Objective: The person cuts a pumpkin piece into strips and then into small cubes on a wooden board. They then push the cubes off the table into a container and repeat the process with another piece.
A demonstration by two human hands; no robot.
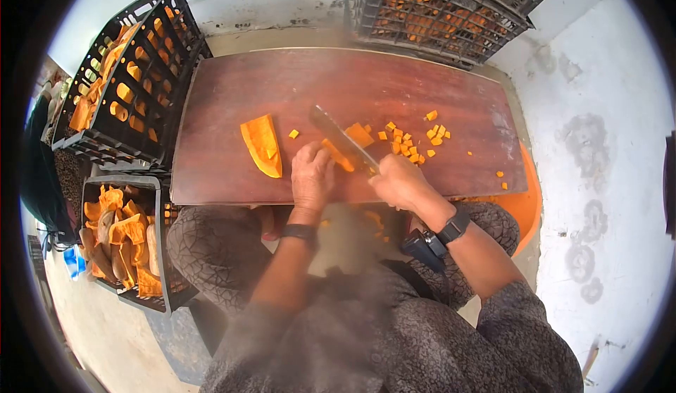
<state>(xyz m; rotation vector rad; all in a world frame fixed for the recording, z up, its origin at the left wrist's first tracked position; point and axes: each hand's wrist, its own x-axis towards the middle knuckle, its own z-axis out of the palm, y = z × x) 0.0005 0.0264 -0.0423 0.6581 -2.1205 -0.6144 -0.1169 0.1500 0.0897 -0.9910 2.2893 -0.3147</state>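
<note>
right hand [400, 180] closed round knife [343, 139]; left hand [313, 175] half-curled by orange slice [339, 156] near worktop [232, 90] front edge, hold unclear; steady slice, tuck fingertips.

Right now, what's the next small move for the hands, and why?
Probably ease the left hand slightly back from the knife before another cut. The right hand holds the knife, its blade slants right beside the orange piece, and the left hand sits close to that same piece; whether it touches is hard to tell.
</note>
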